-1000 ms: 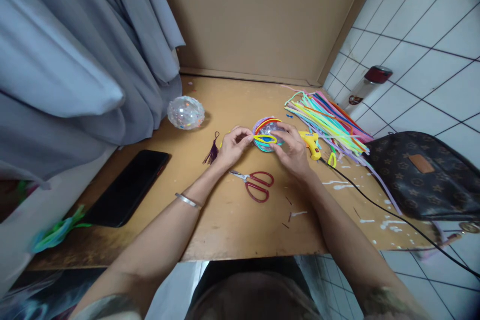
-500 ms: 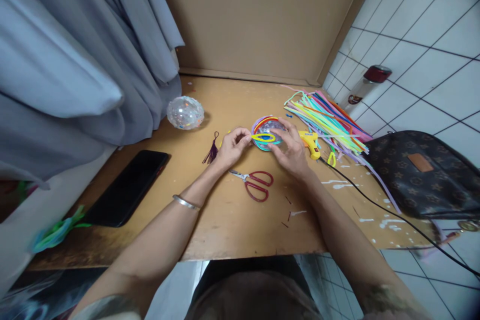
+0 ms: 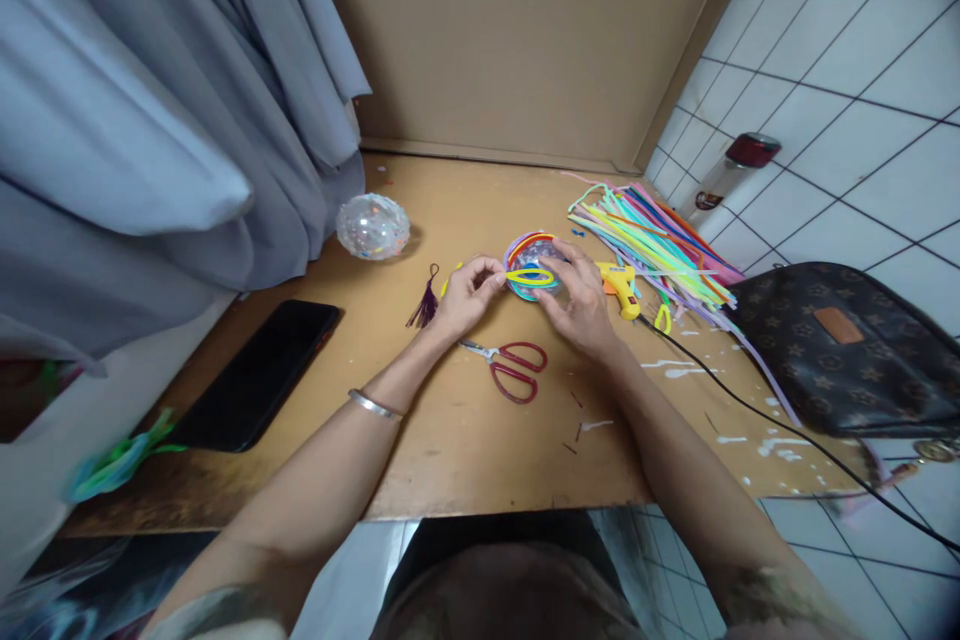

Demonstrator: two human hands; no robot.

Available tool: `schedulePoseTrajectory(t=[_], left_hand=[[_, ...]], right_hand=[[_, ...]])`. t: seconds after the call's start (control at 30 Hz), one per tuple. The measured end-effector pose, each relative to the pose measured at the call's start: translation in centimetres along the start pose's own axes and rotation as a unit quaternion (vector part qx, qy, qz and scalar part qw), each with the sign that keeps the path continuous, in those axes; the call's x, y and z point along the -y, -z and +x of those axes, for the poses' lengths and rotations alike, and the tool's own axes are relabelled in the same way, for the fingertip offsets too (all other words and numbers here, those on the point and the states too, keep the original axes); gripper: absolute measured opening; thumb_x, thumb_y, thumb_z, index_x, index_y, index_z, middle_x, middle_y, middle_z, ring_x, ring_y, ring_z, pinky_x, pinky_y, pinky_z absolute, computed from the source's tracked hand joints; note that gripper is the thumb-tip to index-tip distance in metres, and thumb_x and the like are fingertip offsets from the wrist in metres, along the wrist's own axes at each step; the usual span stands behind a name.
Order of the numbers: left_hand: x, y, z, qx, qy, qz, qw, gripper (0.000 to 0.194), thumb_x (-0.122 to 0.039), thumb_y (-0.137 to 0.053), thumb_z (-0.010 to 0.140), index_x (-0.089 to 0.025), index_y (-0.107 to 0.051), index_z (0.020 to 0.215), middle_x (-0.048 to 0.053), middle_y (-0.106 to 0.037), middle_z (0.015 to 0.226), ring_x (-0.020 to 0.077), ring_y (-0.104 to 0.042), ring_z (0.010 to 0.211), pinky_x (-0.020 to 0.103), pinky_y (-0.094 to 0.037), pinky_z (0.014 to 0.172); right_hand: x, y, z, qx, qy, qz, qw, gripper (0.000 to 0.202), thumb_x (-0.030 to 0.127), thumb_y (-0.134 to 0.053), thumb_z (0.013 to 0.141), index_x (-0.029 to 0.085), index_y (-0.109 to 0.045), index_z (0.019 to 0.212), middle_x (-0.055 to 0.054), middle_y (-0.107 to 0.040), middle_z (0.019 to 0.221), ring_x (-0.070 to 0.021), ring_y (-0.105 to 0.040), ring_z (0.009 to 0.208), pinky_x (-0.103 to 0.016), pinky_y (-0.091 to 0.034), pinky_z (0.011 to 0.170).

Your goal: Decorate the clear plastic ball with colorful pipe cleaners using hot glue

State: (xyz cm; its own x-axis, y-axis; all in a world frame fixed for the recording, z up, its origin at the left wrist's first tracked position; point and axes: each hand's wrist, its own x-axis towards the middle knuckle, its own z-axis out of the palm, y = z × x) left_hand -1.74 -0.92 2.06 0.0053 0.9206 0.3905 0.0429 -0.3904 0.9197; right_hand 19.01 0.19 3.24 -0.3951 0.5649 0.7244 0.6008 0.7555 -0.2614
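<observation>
Now, yellow loop (image 3: pixel 531 285) in left hand (image 3: pixel 471 294); striped ball (image 3: pixel 533 256) in right hand (image 3: pixel 580 298); bottle label (image 3: pixel 706 201) illegible

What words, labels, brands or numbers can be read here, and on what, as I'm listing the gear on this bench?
None can be read with certainty.
Yellow glue gun: a small dark marking, too small to read.
Clear container with a red lid: a dark label, too blurred to read.
Dark bag: a repeated pattern, no letters clear enough to quote.
</observation>
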Motion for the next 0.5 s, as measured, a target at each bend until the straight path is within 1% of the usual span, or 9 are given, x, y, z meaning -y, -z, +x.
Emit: schedulePoseTrajectory(t=[0.17,0.33,0.4,0.5], left_hand=[[-0.2,-0.1,-0.1,0.006,-0.017,0.032,0.999,0.026,-0.043,-0.067,0.085,-0.018,-0.063,0.078,0.001,-0.059,0.073,0.0138,-0.051,0.067,0.026,-0.041,0.064],[-0.4,-0.3,-0.2,0.002,-0.039,0.053,0.998,0.021,-0.037,-0.065,0.086,-0.019,-0.065,0.078,0.002,-0.061,0.077,0.0147,-0.053,0.071,0.027,-0.043,0.067],[-0.5,-0.3,-0.3,0.003,-0.041,0.060,0.997,0.020,-0.037,-0.065,0.086,-0.019,-0.065,0.078,0.003,-0.062,0.078,0.0157,-0.055,0.074,0.028,-0.045,0.070],[-0.7,-0.3,-0.3,0.002,-0.050,0.066,0.997,0.021,-0.037,-0.065,0.086,-0.019,-0.065,0.078,0.003,-0.062,0.079,0.0163,-0.056,0.075,0.029,-0.045,0.072]], right_hand=[[0.0,-0.2,0.0,-0.006,0.007,0.000,1.000,0.038,0.041,-0.058,0.094,0.024,-0.063,0.127,-0.016,-0.059,0.142,-0.0344,-0.054,0.134,-0.060,-0.043,0.110],[0.8,0.3,0.2,-0.037,0.026,-0.018,0.999,0.034,0.038,-0.057,0.094,0.024,-0.064,0.124,-0.015,-0.063,0.136,-0.0328,-0.058,0.128,-0.056,-0.046,0.104],[1.3,0.5,0.3,-0.041,0.026,-0.021,0.999,0.031,0.037,-0.057,0.095,0.025,-0.066,0.121,-0.013,-0.067,0.128,-0.0318,-0.060,0.121,-0.052,-0.046,0.100],[1.9,0.6,0.3,-0.037,0.025,-0.031,0.999,0.025,0.036,-0.056,0.096,0.024,-0.068,0.115,-0.011,-0.072,0.109,-0.0285,-0.064,0.105,-0.046,-0.045,0.092]])
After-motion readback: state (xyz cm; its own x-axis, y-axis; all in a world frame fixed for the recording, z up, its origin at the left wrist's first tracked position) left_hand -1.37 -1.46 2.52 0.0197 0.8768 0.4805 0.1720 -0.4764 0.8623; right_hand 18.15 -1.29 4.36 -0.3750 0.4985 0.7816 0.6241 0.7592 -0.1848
